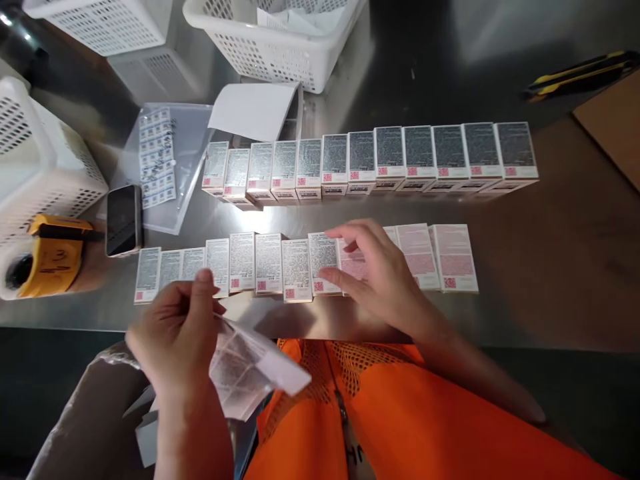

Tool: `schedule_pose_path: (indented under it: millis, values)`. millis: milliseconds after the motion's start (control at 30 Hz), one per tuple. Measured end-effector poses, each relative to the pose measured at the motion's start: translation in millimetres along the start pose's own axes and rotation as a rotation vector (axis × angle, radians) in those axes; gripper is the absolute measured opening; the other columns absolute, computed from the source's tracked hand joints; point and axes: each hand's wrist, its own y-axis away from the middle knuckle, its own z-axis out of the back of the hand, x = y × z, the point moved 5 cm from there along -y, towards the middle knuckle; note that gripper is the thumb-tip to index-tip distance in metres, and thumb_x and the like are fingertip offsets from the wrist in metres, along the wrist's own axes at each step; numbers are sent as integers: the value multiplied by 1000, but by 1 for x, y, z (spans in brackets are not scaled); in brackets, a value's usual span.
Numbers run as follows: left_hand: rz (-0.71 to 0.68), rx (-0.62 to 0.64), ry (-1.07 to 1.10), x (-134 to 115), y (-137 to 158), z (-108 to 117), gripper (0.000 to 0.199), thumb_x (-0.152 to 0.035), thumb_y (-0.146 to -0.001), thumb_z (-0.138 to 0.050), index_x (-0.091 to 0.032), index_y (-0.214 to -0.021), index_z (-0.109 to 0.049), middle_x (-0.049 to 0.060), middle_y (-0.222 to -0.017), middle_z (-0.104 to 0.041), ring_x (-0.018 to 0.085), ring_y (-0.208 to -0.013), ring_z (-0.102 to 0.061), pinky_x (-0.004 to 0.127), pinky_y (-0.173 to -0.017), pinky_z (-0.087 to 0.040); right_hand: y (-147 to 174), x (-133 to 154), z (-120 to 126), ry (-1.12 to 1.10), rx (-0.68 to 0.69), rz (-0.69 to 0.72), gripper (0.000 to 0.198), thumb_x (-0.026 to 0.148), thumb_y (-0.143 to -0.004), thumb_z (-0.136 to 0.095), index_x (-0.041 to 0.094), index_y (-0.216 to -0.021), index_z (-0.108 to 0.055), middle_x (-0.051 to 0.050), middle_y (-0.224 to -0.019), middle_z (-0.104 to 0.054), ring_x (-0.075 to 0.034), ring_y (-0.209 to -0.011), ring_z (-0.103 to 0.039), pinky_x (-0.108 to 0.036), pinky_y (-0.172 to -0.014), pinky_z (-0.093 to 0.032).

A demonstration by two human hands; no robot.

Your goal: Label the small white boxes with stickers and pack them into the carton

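Beside the near box row (269, 263), a pale sheet (240, 379) is gripped by the left hand (175, 333), long axis slanted away rightward; over the row, the right hand (385, 277) is held fingers parted.

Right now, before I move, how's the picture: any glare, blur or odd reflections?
Head view: bright glare on the metal table between the two rows of boxes; same view, the plastic sheet in the left hand looks soft and smeared; head view again, the upper left basket mirrors in the tabletop, and the boxes' fine print is unreadable.
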Motion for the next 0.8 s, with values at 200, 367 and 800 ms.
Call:
schedule_pose_path:
  millis: [200, 367, 800]
  values:
    - [-171, -242, 122, -16, 1, 3, 41, -50, -92, -62, -17, -69, -68, 0, -49, -59, 15, -48, -57, 28, -54, -44, 15, 41, -43, -308, 326, 13, 47, 42, -89, -71, 23, -130, -56, 1, -118, -63, -4, -106, -63, -11, -83, -52]
    - [-170, 423, 538, -7, -6, -11, 44, -48, -76, -80, -20, -108, -70, 4, -86, -76, 19, -73, -72, 29, -65, -56, 9, 30, -44, -390, 202, -79, 16, 23, -97, -58, 20, -110, -68, 5, -99, -68, 2, -90, -65, -2, -76, -48]
    - [-133, 460, 345, 13, 7, 0, 22, -38, -82, -74, -18, -77, -68, 0, -72, -66, 13, -67, -56, 24, -60, -42, 2, 36, -31, -286, -65, 48, 17, 25, -97, -58, 15, -94, -72, 1, -90, -69, -2, -83, -65, -9, -74, -49]
